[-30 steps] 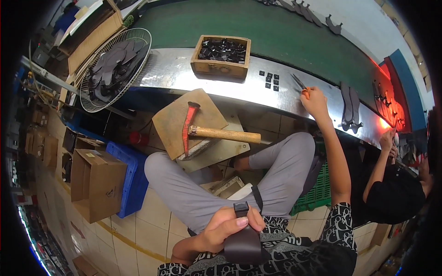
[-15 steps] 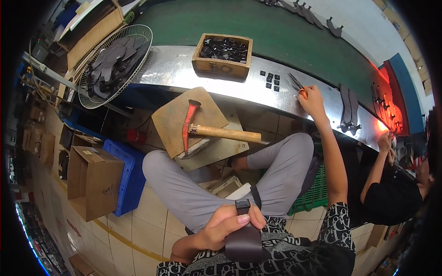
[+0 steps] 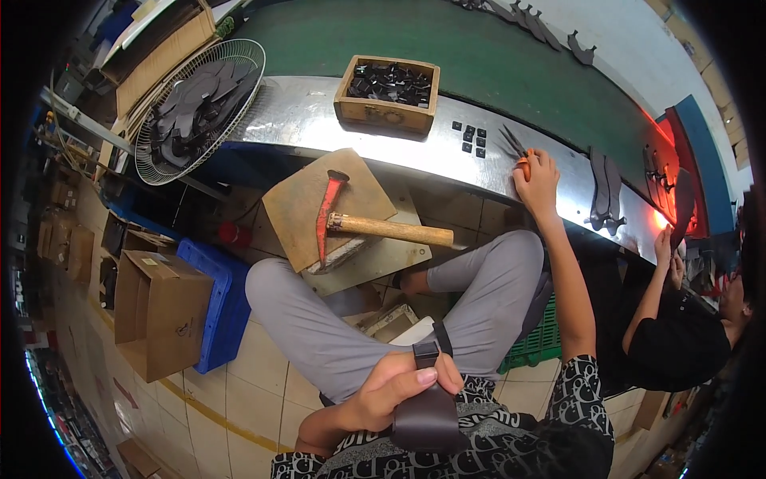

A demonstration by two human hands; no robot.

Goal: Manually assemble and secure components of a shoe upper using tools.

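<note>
My left hand [image 3: 399, 391] is closed around a dark brown leather-like strap [image 3: 429, 419], held low in front of my lap. A small black square clip [image 3: 425, 353] sits at the strap's upper end, above my thumb. My right arm reaches out to the metal table edge, where my right hand [image 3: 538, 188] has its fingers on the orange handles of the scissors [image 3: 515, 145]. The scissors' blades lie slightly apart, pointing away to the upper left. Several small black square pieces [image 3: 469, 140] lie in short rows left of the scissors.
A wooden box [image 3: 387, 116] of black clips and a wire basket [image 3: 148, 164] of dark pieces stand along the metal ledge [image 3: 287, 120]. A red-headed hammer [image 3: 391, 230] rests on a board-topped block [image 3: 291, 215]. Dark straps [image 3: 606, 188] lie right. A co-worker [image 3: 678, 343] sits beside a red-lit machine.
My left hand and the strap have shifted very slightly to the right. My right hand stays at the scissors' handles. The co-worker now holds up a dark piece by the red light.
</note>
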